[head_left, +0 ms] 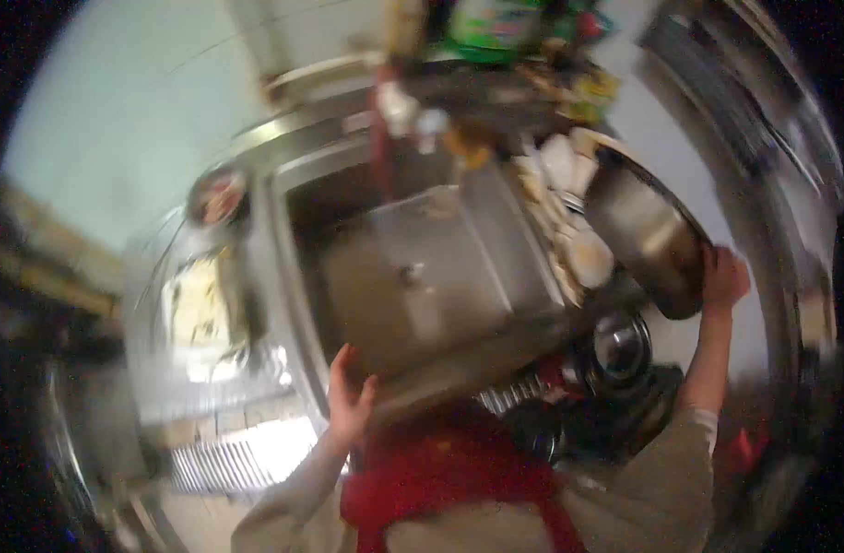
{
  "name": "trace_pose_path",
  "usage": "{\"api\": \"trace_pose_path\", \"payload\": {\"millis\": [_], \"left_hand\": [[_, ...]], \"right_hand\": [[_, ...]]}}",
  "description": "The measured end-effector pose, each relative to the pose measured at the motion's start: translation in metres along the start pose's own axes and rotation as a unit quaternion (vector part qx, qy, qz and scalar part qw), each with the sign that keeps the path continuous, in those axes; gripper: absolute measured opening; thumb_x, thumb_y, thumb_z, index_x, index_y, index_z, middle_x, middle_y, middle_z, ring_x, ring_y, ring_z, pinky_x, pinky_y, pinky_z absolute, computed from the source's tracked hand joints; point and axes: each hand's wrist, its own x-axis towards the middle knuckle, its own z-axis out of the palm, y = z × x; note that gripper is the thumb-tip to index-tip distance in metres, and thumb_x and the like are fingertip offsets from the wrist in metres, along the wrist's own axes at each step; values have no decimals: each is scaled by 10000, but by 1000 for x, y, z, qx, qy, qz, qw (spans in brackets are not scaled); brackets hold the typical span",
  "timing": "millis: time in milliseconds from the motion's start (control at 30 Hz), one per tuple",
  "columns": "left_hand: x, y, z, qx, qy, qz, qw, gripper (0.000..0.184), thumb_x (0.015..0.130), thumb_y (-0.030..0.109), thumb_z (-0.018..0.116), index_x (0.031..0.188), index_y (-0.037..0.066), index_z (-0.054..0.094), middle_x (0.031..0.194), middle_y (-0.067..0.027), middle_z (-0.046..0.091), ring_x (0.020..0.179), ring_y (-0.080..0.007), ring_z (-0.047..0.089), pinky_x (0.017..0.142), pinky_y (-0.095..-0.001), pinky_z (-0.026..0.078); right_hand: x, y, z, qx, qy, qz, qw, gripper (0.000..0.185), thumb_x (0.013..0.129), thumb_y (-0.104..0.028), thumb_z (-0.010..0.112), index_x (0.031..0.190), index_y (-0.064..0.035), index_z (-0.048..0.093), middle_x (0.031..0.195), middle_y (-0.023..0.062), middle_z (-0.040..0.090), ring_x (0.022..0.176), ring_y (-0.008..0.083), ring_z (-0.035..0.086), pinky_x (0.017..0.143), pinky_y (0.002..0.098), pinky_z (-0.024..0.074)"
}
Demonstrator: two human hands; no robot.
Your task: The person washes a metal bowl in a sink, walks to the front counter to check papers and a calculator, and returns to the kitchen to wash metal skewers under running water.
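Observation:
At the right, my right hand (724,278) is closed on the rim of a large, tilted stainless steel bowl (638,221). Several pale, rounded items (588,258), too blurred to name, lie between that bowl and the sink. My left hand (351,405) is by the front left corner of the steel sink (528,304). Its thumb and fingers are apart, and it holds nothing. Whether it touches the sink edge I cannot tell. A drain shows in the sink's floor.
On the metal counter (154,369) left of the sink are a yellowish block-like item (199,309) and a small round bowl (219,195). Dark round cookware (618,348) is low on the right. A green package (495,28) stands behind the sink. Much is motion-blurred.

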Motion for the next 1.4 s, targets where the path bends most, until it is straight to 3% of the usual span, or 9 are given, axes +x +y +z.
{"api": "trace_pose_path", "payload": {"millis": [133,267,367,567,667,800,867,1167,1400], "left_hand": [[-13,7,-4,144,92,-34,985,589,780,-13,592,1299,-13,315,1263,-165,433,1198,-249,408,1009,-341,310],[-33,-23,-5,22,262,-97,960,617,762,60,636,1287,-16,321,1272,-171,429,1196,-268,422,990,-360,341],[-32,-2,-26,-79,335,-215,914,610,775,39,599,1307,18,301,1274,-163,408,1186,-252,416,992,-337,337],[-22,-51,-154,-91,485,-168,853,575,801,76,542,1326,11,316,1302,-145,409,1177,-229,419,981,-339,345],[-1,-80,-229,-98,547,-174,813,534,797,89,536,1290,-23,363,1278,-161,439,1175,-239,427,986,-334,338],[26,-144,-314,70,464,-257,845,571,740,128,576,1251,-55,399,1195,-197,511,1089,-257,510,894,-349,421],[41,-141,-334,177,358,-290,870,495,712,166,595,1141,-67,510,970,-188,627,833,-260,622,739,-324,484],[68,-168,-384,-9,223,-295,929,415,704,144,619,1062,-57,560,786,-130,634,690,-175,599,611,-290,480],[66,-168,-389,40,246,-309,918,292,686,138,615,918,-40,610,728,-117,622,662,-188,598,579,-302,475]], "right_hand": [[-28,-34,168,106,-2,-102,989,259,790,-347,623,839,-93,609,784,96,619,719,306,590,599,441,449],[-73,-32,240,203,-149,-50,966,321,815,-358,591,967,-75,601,940,126,637,822,296,606,700,421,468],[-73,-56,188,296,-248,-84,918,334,841,-313,564,1050,-52,564,1048,166,594,937,310,566,792,418,440],[-32,-119,109,456,-46,-142,877,348,842,-258,550,1089,-13,533,1098,172,558,1019,345,510,883,430,380],[-28,-148,104,298,2,-190,936,359,848,-243,538,1123,-13,524,1070,160,563,1001,340,510,883,442,373],[-52,-210,27,358,94,-218,903,314,820,-213,551,1067,-18,544,999,155,566,966,335,507,879,450,361],[-73,-229,20,389,57,-267,880,306,792,-207,572,1033,-20,560,979,151,566,963,332,505,889,455,355],[-115,-342,-99,370,-85,-364,850,255,730,-98,589,974,-25,563,1024,160,562,1025,367,485,938,505,336],[-69,-402,-56,396,-85,-398,823,301,708,-99,625,994,-28,564,1055,161,555,1000,359,495,910,488,347]]}}
